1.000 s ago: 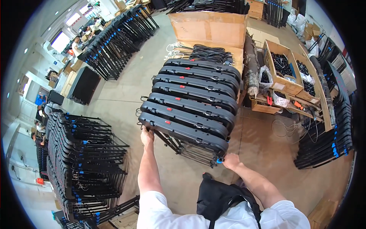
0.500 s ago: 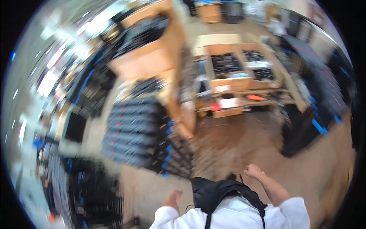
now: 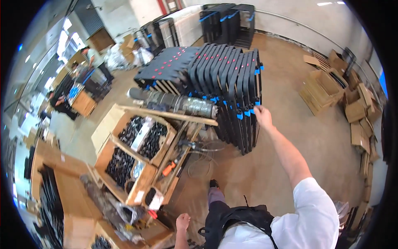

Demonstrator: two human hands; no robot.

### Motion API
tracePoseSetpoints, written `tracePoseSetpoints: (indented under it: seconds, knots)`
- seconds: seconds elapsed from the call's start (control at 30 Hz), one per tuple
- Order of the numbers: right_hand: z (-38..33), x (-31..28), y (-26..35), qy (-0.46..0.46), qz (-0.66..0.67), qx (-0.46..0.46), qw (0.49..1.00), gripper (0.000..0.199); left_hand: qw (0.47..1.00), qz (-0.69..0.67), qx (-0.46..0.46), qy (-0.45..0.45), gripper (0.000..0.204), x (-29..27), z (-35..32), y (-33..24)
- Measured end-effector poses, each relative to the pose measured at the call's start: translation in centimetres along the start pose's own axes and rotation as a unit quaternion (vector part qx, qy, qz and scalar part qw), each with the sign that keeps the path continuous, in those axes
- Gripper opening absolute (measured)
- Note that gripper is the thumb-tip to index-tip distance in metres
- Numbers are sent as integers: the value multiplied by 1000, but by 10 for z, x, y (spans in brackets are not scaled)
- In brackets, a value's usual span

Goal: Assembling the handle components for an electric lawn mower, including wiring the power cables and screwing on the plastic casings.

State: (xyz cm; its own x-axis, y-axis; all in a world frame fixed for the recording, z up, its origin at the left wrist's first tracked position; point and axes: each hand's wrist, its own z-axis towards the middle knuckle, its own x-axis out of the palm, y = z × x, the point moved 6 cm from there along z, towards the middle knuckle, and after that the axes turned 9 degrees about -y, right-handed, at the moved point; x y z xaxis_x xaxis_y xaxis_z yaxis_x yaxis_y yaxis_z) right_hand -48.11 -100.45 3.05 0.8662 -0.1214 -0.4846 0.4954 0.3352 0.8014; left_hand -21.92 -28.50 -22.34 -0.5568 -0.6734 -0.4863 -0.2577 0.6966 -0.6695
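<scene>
My right arm reaches forward, and my right hand is at the near end of a row of upright black rounded frames. Its fingers are curled against the edge of the nearest frame, beside a blue corner piece; whether they wrap fully round it is hidden. Red spots mark the tops of the frames, and more blue pieces sit lower on them. Low by my body, my left hand is loosely curled with nothing visible in it. A black bag or garment hangs at my front.
Left of the row stands a wooden bench with cardboard boxes of small black parts, an orange-handled tool and loose wire. A wrapped roll lies behind. Cartons line the right wall. Other people stand far left.
My view has swung to the right, bringing the frame row and the right wall in front. My right hand has stretched forward to the frames; my left stays low.
</scene>
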Motion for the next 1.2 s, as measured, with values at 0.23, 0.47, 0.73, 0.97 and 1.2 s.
tracePoseSetpoints:
  seconds: [0.23, 0.47, 0.73, 0.97, 1.2]
  knots:
    - [163, 61, -10, -66, 13, 125, 990, 59, 946, 109, 266, 149, 38, 89, 72, -298]
    - [209, 23, -69, -64, 17, 181, 981, 52, 859, 87, 371, 341, 37, 201, 2, -520]
    - [62, -98, -85, -4, 128, 161, 979, 56, 847, -58, 346, 400, 51, 363, -80, -578]
    - [-242, -84, -327, 70, 353, 586, 727, 78, 883, -70, 145, 441, 39, 443, -244, -519]
    - [-287, 33, -207, 73, 486, 590, 640, 72, 912, -131, 229, 313, 35, 338, -230, -474]
